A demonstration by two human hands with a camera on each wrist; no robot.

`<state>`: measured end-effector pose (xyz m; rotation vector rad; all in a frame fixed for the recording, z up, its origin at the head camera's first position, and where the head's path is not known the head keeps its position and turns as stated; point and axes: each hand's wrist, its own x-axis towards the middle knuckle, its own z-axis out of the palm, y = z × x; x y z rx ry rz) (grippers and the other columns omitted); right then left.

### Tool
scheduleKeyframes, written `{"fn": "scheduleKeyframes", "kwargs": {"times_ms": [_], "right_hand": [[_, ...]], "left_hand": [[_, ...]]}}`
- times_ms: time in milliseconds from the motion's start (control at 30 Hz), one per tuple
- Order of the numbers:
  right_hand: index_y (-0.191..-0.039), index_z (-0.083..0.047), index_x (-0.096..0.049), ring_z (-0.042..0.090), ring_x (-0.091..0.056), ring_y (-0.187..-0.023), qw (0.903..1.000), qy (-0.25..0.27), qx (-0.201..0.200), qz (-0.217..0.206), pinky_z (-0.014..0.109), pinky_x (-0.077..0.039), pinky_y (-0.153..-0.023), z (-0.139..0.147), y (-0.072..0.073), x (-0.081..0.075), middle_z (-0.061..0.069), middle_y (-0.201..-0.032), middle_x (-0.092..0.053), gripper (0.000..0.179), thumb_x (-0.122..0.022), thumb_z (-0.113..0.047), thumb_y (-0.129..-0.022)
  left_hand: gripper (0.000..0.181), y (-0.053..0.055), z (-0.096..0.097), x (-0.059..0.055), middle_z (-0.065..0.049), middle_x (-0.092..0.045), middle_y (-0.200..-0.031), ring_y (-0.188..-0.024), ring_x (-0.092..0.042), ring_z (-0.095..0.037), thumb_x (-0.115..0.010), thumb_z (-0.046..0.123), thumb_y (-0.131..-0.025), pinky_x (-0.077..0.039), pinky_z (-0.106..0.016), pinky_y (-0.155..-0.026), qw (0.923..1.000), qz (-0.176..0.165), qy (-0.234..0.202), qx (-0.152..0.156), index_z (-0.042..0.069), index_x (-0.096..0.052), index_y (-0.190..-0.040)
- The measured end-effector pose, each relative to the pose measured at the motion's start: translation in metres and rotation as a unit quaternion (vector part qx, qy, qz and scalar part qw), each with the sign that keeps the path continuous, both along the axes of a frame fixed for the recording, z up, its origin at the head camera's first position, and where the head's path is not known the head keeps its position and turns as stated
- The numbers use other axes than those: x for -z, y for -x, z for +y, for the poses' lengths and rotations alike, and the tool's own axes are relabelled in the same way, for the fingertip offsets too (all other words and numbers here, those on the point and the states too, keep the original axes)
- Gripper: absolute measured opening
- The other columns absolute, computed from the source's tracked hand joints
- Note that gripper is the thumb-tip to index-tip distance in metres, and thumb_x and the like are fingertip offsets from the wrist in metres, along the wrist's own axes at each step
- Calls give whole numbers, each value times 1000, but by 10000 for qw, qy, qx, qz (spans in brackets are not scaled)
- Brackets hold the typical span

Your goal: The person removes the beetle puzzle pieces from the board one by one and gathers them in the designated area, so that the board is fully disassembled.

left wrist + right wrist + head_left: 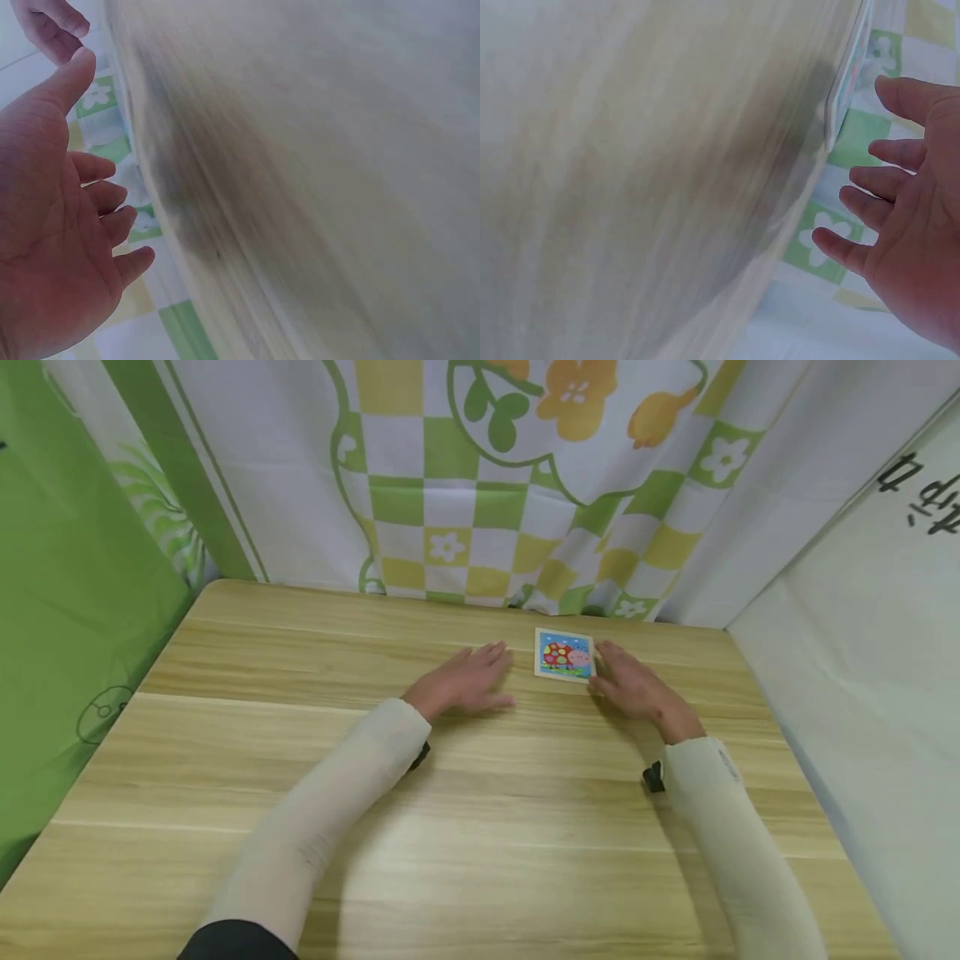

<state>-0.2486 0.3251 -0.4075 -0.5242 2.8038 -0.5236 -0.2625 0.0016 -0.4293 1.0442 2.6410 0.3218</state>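
Note:
A small square picture board [564, 656] with a pale border lies flat near the table's far edge; it shows a red, spotted ladybug on blue. To its left, my left hand [472, 681] is held over the wood with fingers loosely extended and nothing in them. My right hand [633, 685] is at the board's right side, fingertips right by its edge in the head view. From the right wrist, the thin board [845, 82] appears edge-on on the table, while the relaxed fingers [877, 180] of the right hand hover above the surface.
The wooden table [495, 827] ends at a curtain [450, 502] with green and yellow checks. A green cloth [75, 610] hangs on the left, and a white sheet [862, 652] with dark writing on the right.

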Motion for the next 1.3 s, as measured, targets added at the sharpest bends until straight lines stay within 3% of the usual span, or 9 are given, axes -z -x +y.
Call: {"fn": "scheduleKeyframes", "kwargs": {"times_ms": [267,600,1100,1300], "right_hand": [[-160,9,-14,50,-3,-152,9992,126,100,-364,59,-6,-121,11,15,3,36,-164,-3,63,-43,-14,-110],[-159,12,-17,53,-2,-150,9984,89,-49,-553,61,-5,-120,13,22,8,40,-161,-5,61,-41,-14,-109],[-161,6,-15,52,-1,-151,9968,-180,143,-767,61,-4,-120,9,19,7,38,-163,-2,61,-39,-18,-111],[-160,10,-17,57,-3,-148,9978,-250,-54,-609,62,-5,-120,5,17,11,42,-160,-4,61,-39,-17,-110]], "left_hand": [[91,16,36,4,-12,-3,-171,-156,-5,-25,-45,62,-104,-6,-47,-124,9992,-107,246,-304,5,-10,-165],[80,20,67,2,-10,-12,-171,-156,-11,-24,-47,51,-107,-12,-45,-124,9982,-32,232,-561,3,-18,-164],[71,22,72,3,-10,-19,-170,-155,-17,-24,-48,42,-109,-18,-44,-123,9973,19,258,-686,2,-25,-162],[71,21,68,4,-13,-25,-168,-153,-23,-24,-51,44,-107,-24,-37,-121,9975,170,430,-543,0,-30,-160]]}}
